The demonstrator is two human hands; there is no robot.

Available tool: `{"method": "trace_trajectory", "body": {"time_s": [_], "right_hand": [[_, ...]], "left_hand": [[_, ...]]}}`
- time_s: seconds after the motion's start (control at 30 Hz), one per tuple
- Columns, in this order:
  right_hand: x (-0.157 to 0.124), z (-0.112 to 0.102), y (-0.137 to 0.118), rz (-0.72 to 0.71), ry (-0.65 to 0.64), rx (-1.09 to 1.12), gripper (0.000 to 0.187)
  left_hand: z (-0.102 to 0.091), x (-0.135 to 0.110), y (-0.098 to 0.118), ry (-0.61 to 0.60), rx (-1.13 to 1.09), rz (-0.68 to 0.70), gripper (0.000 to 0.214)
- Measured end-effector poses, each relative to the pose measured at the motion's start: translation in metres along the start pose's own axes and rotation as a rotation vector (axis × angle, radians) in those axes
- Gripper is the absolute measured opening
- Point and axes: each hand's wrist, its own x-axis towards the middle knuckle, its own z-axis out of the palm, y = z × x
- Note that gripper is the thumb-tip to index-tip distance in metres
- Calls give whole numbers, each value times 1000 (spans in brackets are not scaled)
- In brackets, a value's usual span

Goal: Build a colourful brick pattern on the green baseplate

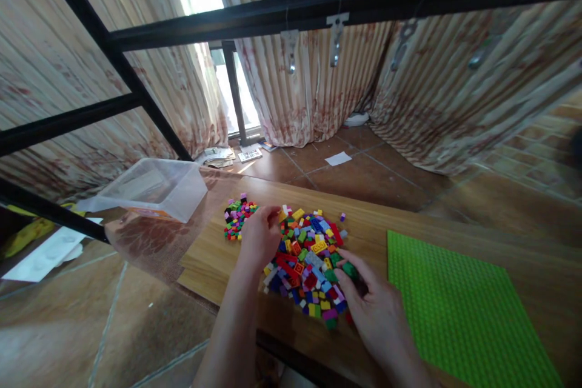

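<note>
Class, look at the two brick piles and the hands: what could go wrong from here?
First, the left hand is between the small pile and the large pile, so a sweep might mix them. Second, the large pile spreads towards the table's near edge; bricks there could be knocked to the floor. Third, the stray purple brick might roll off the far side if bumped.

Head camera is looking forward and down over table [368,236]; left hand [262,233] and right hand [375,303] are showing near, lower centre; curtains [313,91] are filling upper frame, farther.
</note>
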Motion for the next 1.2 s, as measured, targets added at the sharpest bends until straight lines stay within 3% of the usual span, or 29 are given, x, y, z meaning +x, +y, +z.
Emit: {"method": "trace_trajectory", "body": {"time_s": [0.27,0.4,0.53,0.7,0.9,1.2], "right_hand": [[-3,-7,0,131,77,150,50],[-1,-11,4,145,151,196,40],[2,-12,5,104,141,190,31],[5,-15,6,105,170,260,32],[4,-28,15,112,248,325,32],[-7,-77,41,212,450,119,32]], "left_hand": [[14,-28,2,-69,-527,2,19],[11,-31,14,-5,-656,46,19],[10,-38,30,7,-713,103,18],[26,-57,59,-163,-819,87,18],[47,-73,85,-314,-918,-55,18],[81,-93,110,-502,-1070,-199,25]]}}
